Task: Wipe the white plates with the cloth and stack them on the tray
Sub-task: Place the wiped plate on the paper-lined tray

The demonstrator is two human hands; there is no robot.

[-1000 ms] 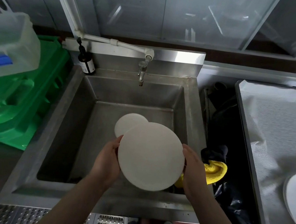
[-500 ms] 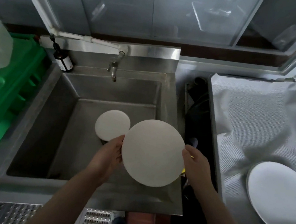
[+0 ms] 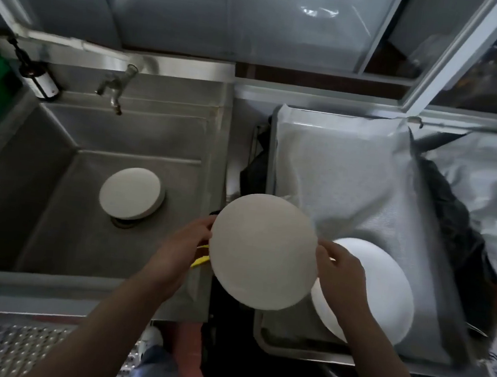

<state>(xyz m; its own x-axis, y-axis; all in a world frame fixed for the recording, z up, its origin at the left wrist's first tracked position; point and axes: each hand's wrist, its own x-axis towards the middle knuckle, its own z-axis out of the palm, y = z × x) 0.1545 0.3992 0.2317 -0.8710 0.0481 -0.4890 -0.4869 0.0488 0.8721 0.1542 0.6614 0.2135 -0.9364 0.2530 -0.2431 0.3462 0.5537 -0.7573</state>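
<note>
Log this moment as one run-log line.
held plate: gripped by left hand and right hand | position: above gap between sink and tray | tray plate: resting | sink plate: waiting

single view only, head-worn wide-angle camera, looking forward and steeply down from above the person's forearms. straight edges bow toward the frame borders. the left hand [image 3: 181,250] and right hand [image 3: 337,277] sit close under the lens, just below centre, holding a plate [image 3: 263,251] by its edges. sink [image 3: 83,286] fills the 9 o'clock side, its tap [image 3: 115,86] toward 11 o'clock; tray [image 3: 295,348] fills 3 to 5 o'clock. window glass [image 3: 228,14] runs across 12 o'clock, farthest from the lens. floor and the person's legs show at 6 o'clock. no second view to compare overlap.
</note>
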